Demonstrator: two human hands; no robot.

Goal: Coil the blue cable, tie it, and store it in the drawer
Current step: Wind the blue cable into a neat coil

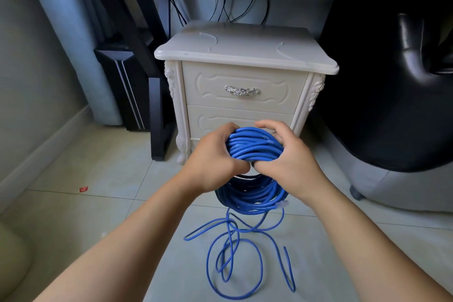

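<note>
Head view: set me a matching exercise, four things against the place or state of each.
Things:
1. blue cable coil
2. loose cable loops
3. top drawer
4. red scrap

Places or states:
A. shut
B. gripped by left hand and right hand
C. alone on the floor, far left
D. sprawled on the floor under the hands

Pairs: 1-B, 2-D, 3-A, 4-C

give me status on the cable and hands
Left hand and right hand grip the blue cable coil. Loose loops on floor. Top drawer shut.
</note>
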